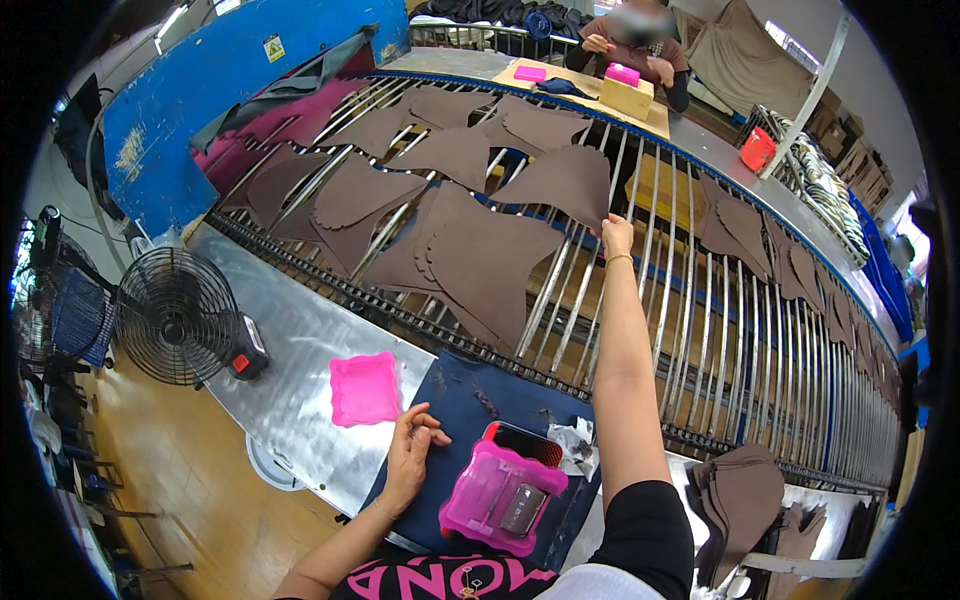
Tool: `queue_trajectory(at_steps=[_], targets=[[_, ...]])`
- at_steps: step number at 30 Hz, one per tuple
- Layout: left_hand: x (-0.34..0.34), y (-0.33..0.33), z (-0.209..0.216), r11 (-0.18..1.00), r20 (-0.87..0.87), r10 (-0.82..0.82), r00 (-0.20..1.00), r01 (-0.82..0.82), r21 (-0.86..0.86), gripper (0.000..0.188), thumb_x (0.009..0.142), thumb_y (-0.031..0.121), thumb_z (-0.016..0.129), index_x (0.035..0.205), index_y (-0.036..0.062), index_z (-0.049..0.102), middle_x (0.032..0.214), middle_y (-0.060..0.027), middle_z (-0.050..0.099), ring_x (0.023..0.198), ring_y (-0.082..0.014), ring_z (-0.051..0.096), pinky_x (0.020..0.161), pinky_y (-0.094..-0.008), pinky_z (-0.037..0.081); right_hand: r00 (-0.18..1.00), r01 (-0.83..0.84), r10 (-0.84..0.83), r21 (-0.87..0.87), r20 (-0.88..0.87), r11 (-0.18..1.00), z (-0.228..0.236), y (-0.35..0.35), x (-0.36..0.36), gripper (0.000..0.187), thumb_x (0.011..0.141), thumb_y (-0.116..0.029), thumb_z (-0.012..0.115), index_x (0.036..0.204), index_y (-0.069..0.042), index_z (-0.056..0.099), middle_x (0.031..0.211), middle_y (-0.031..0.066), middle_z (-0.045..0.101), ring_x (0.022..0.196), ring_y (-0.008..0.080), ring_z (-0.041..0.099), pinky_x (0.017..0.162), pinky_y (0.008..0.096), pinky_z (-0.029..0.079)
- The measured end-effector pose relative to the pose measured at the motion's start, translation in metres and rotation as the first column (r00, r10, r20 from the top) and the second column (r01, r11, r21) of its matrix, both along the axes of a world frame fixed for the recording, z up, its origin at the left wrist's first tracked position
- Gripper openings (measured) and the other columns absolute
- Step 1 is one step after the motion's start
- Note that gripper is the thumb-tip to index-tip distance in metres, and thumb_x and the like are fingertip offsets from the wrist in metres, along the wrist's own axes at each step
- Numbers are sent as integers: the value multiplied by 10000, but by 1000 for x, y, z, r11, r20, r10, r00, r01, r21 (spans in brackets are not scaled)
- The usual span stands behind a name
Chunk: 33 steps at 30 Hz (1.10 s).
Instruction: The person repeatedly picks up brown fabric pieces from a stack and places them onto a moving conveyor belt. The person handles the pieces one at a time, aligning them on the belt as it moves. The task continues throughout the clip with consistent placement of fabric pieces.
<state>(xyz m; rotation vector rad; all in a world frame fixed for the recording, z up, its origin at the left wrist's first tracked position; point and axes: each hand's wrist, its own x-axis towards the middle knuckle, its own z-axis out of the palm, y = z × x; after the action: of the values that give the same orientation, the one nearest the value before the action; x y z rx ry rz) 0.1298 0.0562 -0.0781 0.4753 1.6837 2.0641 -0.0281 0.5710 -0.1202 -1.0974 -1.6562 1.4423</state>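
Observation:
My right hand (pixel 617 236) reaches out over the metal-bar conveyor, fingers closed on the pointed corner of a flat brown piece (pixel 560 184) that looks like cut fabric or leather. Other scallop-edged brown pieces (pixel 490 262) lie overlapping on the bars to its left. My left hand (pixel 408 458) hovers by the edge of a dark blue cloth, empty, its fingers apart and loosely bent. Beside it on the metal table sits a shallow pink tray (pixel 364 390). A pink wavy-rimmed box (pixel 468 494) holding a small dark block stands on the cloth in front of me.
The conveyor bars (pixel 690 300) curve off to the right, carrying more brown pieces (pixel 735 230). A black fan (pixel 175 316) stands at left. Brown pieces are stacked (pixel 740 500) at lower right. Across the conveyor, a person (pixel 630 55) works at a table with pink boxes (pixel 622 74).

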Motion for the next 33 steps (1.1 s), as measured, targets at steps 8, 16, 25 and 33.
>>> queue_trajectory(at_steps=[8,16,25,33], targets=[[0,6,1,999,-39,35,999,-36,-8,441,984,309,436,1305,16,361,1020,-93,499,831,-160,579,761,-288,450,943,84,-180,323,279,943,6,4,24,492,766,-324,695,1199,-114,591,1195,150,600,1134,323,541,952,420,428],[-11,8,-3,999,126,17,992,-22,40,384,994,270,424,1290,31,372,959,-79,530,752,-135,575,735,-254,456,973,-143,31,495,227,857,90,-37,220,353,799,-220,654,1096,-30,640,1066,149,649,1020,245,609,907,350,463],[-23,3,-5,988,77,-135,988,128,88,423,951,200,538,1316,74,367,636,26,483,566,-40,438,539,-182,360,224,263,-797,752,561,604,96,-180,592,398,771,-381,670,1028,-77,679,1000,176,641,944,327,618,810,433,493],[-26,14,20,997,47,-78,996,76,30,352,979,225,472,1283,61,401,654,-31,532,555,-93,494,533,-218,421,116,407,-740,647,663,644,51,-208,673,561,708,-428,745,990,49,655,942,255,633,975,378,571,855,417,460]])
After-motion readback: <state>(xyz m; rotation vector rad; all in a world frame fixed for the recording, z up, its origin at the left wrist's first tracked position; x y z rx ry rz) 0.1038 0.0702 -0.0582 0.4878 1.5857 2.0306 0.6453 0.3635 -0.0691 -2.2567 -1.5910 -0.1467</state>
